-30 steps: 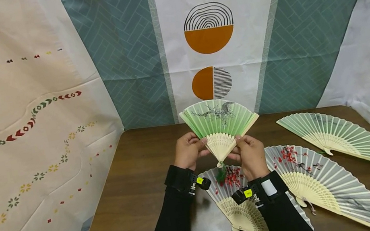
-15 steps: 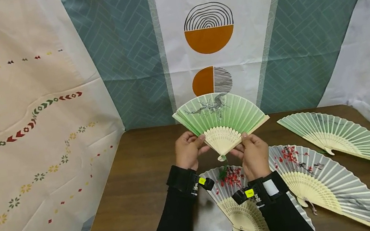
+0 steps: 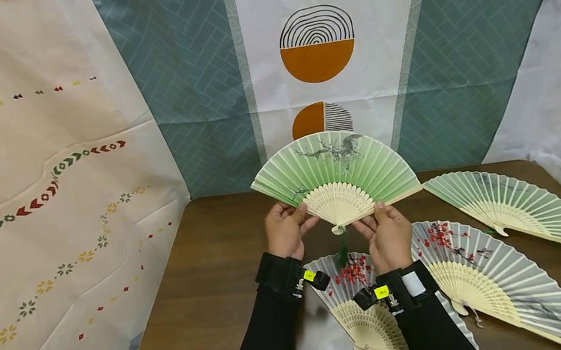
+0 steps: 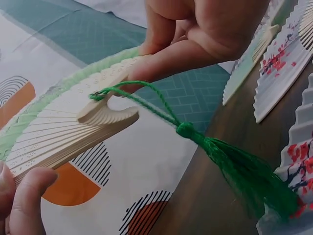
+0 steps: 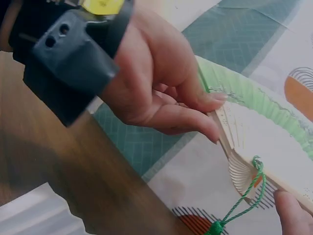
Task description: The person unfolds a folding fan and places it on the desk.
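A green folding fan [image 3: 334,160] with a dark branch print is spread wide above the table, between both hands. My left hand [image 3: 285,233] pinches its left outer stick between thumb and fingers. On the other side, my right hand [image 3: 390,238] pinches the right outer stick, thumb on top. A dark green tassel [image 4: 244,171] hangs on a cord from the pivot end of the pale sticks. In the right wrist view the left hand [image 5: 156,73] grips the fan's edge near the fabric.
Three more spread fans lie on the brown table [image 3: 206,299]: a white one with red blossoms [image 3: 361,310] partly under my right forearm, another white blossom fan [image 3: 481,277] to the right, and a pale green fan [image 3: 521,212] behind it. Patterned cloths [image 3: 188,91] hang around.
The green fan has opened from a narrower spread to a wide half-round and risen slightly. My right hand has moved a little to the right; the left hand has barely shifted.
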Available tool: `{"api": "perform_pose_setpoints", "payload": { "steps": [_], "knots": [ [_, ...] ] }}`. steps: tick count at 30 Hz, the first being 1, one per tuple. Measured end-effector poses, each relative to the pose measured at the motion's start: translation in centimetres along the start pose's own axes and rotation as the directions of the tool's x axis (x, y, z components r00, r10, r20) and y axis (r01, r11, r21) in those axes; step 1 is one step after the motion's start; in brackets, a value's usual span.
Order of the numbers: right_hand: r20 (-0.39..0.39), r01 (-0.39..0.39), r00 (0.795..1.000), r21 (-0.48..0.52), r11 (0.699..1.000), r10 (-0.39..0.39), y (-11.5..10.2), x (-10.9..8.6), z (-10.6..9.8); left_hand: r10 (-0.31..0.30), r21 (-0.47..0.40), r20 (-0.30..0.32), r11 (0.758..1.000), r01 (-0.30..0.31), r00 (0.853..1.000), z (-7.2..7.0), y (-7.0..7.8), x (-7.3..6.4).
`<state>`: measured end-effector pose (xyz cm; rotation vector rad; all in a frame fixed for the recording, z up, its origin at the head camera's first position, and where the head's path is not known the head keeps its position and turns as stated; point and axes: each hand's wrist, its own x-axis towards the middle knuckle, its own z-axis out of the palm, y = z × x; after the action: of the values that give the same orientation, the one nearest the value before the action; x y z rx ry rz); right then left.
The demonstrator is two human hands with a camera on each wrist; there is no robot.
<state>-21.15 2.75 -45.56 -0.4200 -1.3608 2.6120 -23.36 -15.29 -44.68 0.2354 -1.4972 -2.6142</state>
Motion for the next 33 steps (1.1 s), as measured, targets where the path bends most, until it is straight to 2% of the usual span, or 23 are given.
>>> {"api": "perform_pose_setpoints", "payload": {
  "steps": [9, 19, 27, 33],
  "knots": [
    [-0.017, -0.003, 1.0, 0.037, 0.999, 0.004, 0.0, 0.0, 0.3, 0.022, -0.049, -0.035, 0.999, -0.024, 0.999, 0.6, -0.3, 0.2],
    [-0.052, -0.018, 0.998, 0.104, 0.994, 0.024, 0.0, 0.2, 0.3, 0.02, -0.161, -0.075, 0.986, -0.032, 0.997, 0.9, -0.7, 0.3],
    [-0.005, -0.064, 0.998, 0.171, 0.983, 0.066, -0.1, 0.2, -0.1, 0.038, -0.233, -0.098, 0.971, -0.06, 0.994, 1.0, -0.7, 0.2],
    [0.003, -0.08, 0.997, 0.233, 0.969, 0.082, 0.1, 0.2, 0.2, 0.045, -0.274, -0.118, 0.959, -0.076, 0.992, 1.2, -0.9, 0.1]
  ]
}}
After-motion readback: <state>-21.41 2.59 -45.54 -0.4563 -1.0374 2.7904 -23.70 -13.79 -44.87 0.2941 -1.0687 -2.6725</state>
